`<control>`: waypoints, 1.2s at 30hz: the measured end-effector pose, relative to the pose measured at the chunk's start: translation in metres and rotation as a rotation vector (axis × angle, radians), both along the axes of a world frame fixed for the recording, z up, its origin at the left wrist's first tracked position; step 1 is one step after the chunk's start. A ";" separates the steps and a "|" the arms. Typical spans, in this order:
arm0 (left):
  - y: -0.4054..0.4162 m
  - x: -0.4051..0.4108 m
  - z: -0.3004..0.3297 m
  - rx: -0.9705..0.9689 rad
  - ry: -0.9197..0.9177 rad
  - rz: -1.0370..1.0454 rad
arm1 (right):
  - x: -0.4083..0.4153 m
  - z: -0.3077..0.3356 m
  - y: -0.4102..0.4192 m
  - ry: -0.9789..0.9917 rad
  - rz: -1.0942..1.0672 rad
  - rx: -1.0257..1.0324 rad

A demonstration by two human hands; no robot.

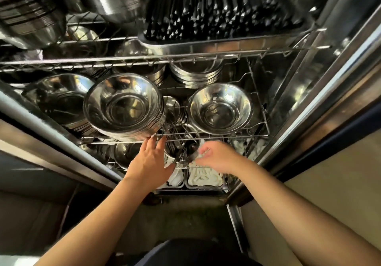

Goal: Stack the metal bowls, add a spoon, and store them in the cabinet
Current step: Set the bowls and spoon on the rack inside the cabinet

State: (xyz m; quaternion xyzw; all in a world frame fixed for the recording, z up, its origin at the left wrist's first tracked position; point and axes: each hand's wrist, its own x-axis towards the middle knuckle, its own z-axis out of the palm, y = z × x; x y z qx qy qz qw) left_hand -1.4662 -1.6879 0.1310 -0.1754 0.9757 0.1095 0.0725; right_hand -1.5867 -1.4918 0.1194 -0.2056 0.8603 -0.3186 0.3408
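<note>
Open steel cabinet (321, 84), wire shelves. Middle shelf: stack of metal bowls (123, 106) at the front rail (216, 136), overhanging it slightly; a second bowl (219, 108) to its right, a narrow gap between. Left hand (149, 160) open, fingertips touching the stack's lower rim. Right hand (214, 157) loosely curled, holding nothing, below the rail. Spoon not discernible.

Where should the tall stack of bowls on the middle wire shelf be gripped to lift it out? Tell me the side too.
Grip the tall bowl stack low, under its bottom bowl near the shelf's front wire, coming from the open front, probably one hand on each side. It leans toward the viewer and its nested rims offer no handle, so lifting by the top rim would likely take only one bowl. The left hand is already near its base.
</note>
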 end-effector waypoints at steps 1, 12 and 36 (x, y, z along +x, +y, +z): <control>0.000 -0.004 0.005 0.014 -0.007 -0.004 | 0.001 0.011 0.009 0.028 -0.005 -0.011; 0.035 -0.077 0.042 0.108 0.226 -0.296 | -0.027 0.079 0.058 0.542 -0.281 0.073; 0.013 -0.055 0.023 0.063 0.235 -0.213 | -0.008 0.059 0.006 0.488 -0.189 0.036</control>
